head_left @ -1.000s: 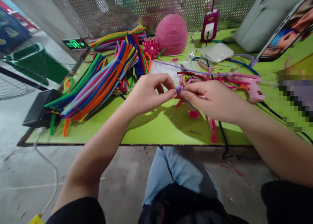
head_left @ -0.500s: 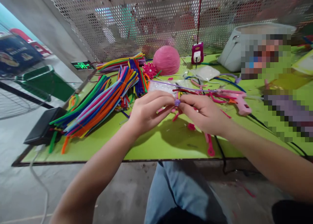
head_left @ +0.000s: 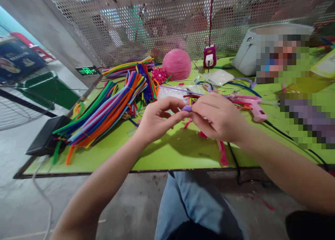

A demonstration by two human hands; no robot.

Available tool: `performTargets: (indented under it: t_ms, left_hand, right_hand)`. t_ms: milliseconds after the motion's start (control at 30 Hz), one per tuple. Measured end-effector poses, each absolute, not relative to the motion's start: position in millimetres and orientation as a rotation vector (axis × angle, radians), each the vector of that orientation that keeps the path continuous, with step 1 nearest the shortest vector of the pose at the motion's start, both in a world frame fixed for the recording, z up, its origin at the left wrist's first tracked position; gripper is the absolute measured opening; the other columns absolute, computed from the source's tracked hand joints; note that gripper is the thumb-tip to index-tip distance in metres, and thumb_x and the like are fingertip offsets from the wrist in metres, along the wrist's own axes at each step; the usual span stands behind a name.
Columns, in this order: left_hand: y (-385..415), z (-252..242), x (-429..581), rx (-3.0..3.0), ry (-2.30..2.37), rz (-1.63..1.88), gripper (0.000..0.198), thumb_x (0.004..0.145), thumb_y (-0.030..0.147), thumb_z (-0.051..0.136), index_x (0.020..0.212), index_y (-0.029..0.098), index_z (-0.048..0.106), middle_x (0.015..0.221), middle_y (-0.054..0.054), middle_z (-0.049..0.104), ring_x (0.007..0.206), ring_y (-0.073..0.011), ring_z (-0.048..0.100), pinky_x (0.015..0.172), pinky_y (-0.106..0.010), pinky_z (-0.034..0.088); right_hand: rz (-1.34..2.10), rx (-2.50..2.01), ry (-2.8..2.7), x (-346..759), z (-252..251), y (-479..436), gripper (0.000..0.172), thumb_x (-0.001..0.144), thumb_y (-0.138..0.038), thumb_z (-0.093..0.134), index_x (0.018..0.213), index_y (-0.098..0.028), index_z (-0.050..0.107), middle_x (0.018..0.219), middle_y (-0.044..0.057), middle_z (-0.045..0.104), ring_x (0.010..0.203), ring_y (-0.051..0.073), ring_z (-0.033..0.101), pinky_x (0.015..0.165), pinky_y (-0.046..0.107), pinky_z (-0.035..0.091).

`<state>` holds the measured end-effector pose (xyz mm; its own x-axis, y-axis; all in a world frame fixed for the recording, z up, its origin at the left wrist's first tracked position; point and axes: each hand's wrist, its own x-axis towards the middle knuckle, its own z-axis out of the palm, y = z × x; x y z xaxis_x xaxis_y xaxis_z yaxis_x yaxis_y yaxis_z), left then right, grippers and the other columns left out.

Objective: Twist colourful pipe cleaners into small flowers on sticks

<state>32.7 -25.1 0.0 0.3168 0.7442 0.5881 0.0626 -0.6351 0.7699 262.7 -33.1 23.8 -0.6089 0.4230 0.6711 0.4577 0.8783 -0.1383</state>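
Both my hands meet above the green table, pinching a small purple piece of fuzzy pipe cleaner (head_left: pixel 187 108) between the fingertips. My left hand (head_left: pixel 161 118) is closed on its left side with thumb and forefinger. From the right, my right hand (head_left: pixel 218 114) grips it with bent fingers, which partly cover it. A long thin purple stem (head_left: pixel 180 90) runs just behind the hands; whether it joins the held piece I cannot tell. Pink pipe cleaner pieces (head_left: pixel 223 154) lie below my right hand, and a pink glue gun (head_left: pixel 255 106) rests to its right.
Bundles of coloured pipe cleaners (head_left: pixel 104 111) cover the left of the green table (head_left: pixel 157 159). Behind stand a pink ball (head_left: pixel 177 64), a pink fuzzy flower (head_left: pixel 158 74) and a grey bin (head_left: pixel 244 55). A black cord (head_left: pixel 288 137) trails rightward; a black box (head_left: pixel 47 135) sits at the left edge.
My right hand has turned over at the wrist, with its back now more upward. The purple piece has shifted slightly left and looks more elongated.
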Motion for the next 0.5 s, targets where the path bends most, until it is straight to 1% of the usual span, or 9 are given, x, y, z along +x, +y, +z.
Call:
performTargets:
  t_ms: [67,167,233,333,433,500]
  left_hand:
    - [-25.8,1.1,34.7,1.868,0.761,1.312,0.044,0.086,0.06,0.097,0.097,0.021,0.081,0.084,-0.003,0.082,0.059,-0.0113,0.071,0.041,-0.019,0.053]
    - [-26.9,3.0,35.4,1.854,0.801,1.34,0.043,0.084,0.061,0.099,0.096,0.022,0.084,0.085,-0.003,0.083,0.061,-0.0119,0.072,0.04,-0.02,0.051]
    - [-28.1,3.1,35.6,1.866,0.814,1.371,0.04,0.084,0.058,0.1,0.096,0.023,0.085,0.088,-0.004,0.085,0.065,-0.0128,0.073,0.04,-0.02,0.049]
    - [-30.1,0.9,36.7,1.891,0.786,1.442,0.031,0.086,0.05,0.1,0.096,0.024,0.086,0.09,-0.003,0.086,0.068,-0.0125,0.075,0.042,-0.02,0.05]
    - [-31.7,-2.1,38.3,1.926,0.687,1.509,0.023,0.09,0.042,0.098,0.101,0.025,0.087,0.089,-0.001,0.085,0.066,-0.0105,0.074,0.045,-0.019,0.054]
    - [-32.5,-3.4,39.0,1.982,0.65,1.524,0.02,0.093,0.041,0.096,0.103,0.026,0.086,0.091,0.0,0.085,0.068,-0.0108,0.074,0.049,-0.02,0.058]
  right_hand:
    - [-0.059,-0.617,-2.277,264.4,23.8,-33.1,0.027,0.111,-0.025,0.05,0.09,-0.027,0.067,0.086,0.008,0.076,0.081,0.026,0.069,0.077,0.043,0.049]
    - [0.107,-0.665,-2.158,265.0,29.4,-36.8,0.021,0.112,-0.026,0.057,0.099,-0.027,0.073,0.091,0.006,0.079,0.086,0.026,0.073,0.08,0.044,0.056]
    - [0.336,-0.744,-2.077,263.4,33.5,-39.2,0.016,0.109,-0.027,0.064,0.098,-0.027,0.075,0.089,0.004,0.079,0.081,0.023,0.072,0.078,0.041,0.058]
    - [0.796,-0.845,-1.922,259.6,34.5,-37.6,0.013,0.103,-0.033,0.075,0.092,-0.026,0.076,0.082,0.001,0.077,0.07,0.018,0.067,0.065,0.035,0.055]
    - [1.143,-0.842,-1.78,258.0,31.1,-30.6,0.019,0.095,-0.041,0.087,0.088,-0.025,0.078,0.08,0.001,0.077,0.067,0.017,0.065,0.059,0.032,0.051]
    - [1.284,-0.826,-1.734,258.0,28.8,-26.8,0.022,0.091,-0.04,0.092,0.084,-0.024,0.078,0.077,0.001,0.075,0.066,0.016,0.064,0.059,0.032,0.05]
